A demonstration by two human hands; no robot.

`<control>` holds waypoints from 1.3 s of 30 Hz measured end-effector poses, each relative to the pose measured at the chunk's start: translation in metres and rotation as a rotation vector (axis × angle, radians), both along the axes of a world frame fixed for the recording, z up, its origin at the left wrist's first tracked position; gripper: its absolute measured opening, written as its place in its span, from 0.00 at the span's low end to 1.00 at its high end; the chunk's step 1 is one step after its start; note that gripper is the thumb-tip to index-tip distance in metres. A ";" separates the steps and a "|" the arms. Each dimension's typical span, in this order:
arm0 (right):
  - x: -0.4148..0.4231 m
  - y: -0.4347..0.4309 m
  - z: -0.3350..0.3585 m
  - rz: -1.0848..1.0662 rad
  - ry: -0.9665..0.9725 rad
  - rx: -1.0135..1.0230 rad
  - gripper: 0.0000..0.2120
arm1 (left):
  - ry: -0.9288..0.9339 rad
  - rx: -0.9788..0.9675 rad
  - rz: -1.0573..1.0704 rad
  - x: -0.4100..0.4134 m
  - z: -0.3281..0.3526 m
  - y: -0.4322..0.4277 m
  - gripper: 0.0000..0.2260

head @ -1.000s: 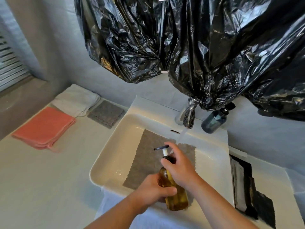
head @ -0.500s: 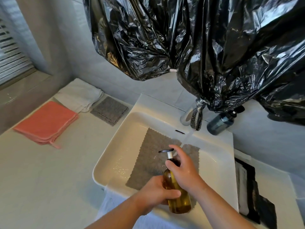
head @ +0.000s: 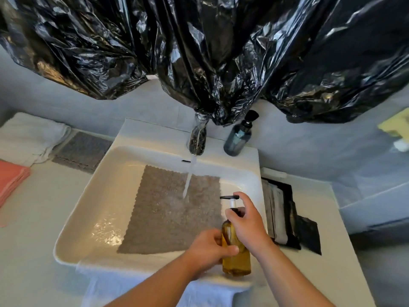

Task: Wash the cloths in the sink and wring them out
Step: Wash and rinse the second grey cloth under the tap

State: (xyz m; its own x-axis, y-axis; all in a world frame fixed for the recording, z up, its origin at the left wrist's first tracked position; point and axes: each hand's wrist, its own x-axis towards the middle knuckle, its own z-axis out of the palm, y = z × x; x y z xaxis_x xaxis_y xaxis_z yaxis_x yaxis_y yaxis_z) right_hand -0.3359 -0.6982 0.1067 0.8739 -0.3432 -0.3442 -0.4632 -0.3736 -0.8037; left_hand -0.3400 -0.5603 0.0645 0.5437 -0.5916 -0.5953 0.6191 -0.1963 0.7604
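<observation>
A grey cloth [head: 163, 209] lies flat in the white sink [head: 73, 235], with water running onto it from the tap [head: 197, 138]. Over the sink's near right edge I hold an amber pump bottle [head: 235, 255]. My left hand [head: 210, 249] grips its body. My right hand [head: 247, 222] wraps its neck, with a finger on the black pump head. On the counter at left lie a pink cloth [head: 11, 180], a white cloth [head: 28, 138] and another grey cloth [head: 81, 149]. Dark cloths [head: 285, 216] lie right of the sink.
Black plastic bags [head: 210, 52] hang low over the back of the sink and cover the tap's top. A dark blue pump bottle [head: 238, 138] stands at the sink's back right. A white towel [head: 199, 291] drapes over the sink's front edge.
The view has shifted left and down. Both hands and the amber bottle sit further right over the sink, with the same grip. More of the grey cloth shows.
</observation>
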 end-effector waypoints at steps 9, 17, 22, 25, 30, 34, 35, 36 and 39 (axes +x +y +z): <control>-0.005 -0.006 -0.022 -0.007 -0.005 -0.022 0.16 | 0.042 0.021 -0.004 -0.003 -0.007 -0.003 0.11; -0.004 -0.001 -0.019 -0.014 -0.078 0.046 0.23 | 0.005 0.044 0.023 0.000 -0.003 0.005 0.23; 0.010 0.018 -0.002 0.041 -0.236 0.208 0.18 | -0.266 0.142 0.027 0.017 0.024 0.030 0.18; 0.029 0.023 0.004 0.051 -0.254 0.280 0.20 | -0.426 0.264 0.135 0.036 0.041 0.059 0.22; 0.051 0.013 -0.015 0.002 -0.104 0.129 0.12 | -0.629 0.455 0.467 0.101 0.058 0.100 0.29; 0.061 0.003 -0.032 0.103 0.048 0.015 0.13 | -0.762 0.515 0.623 0.157 0.064 0.107 0.32; 0.064 0.001 -0.034 0.133 0.073 -0.001 0.11 | -0.771 0.521 0.657 0.168 0.065 0.106 0.32; 0.066 -0.001 -0.036 0.160 0.092 -0.027 0.11 | -0.775 0.531 0.688 0.178 0.067 0.104 0.31; 0.074 -0.007 -0.043 0.203 0.114 -0.122 0.15 | -0.784 0.558 0.739 0.206 0.065 0.098 0.31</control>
State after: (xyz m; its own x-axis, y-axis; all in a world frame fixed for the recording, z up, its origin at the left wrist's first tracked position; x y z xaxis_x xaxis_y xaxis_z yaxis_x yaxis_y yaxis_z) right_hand -0.2622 -0.7048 0.0633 0.8870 -0.2094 -0.4117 -0.4540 -0.5592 -0.6937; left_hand -0.1339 -0.4623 0.1299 0.9688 0.2464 -0.0272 0.1296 -0.4101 0.9028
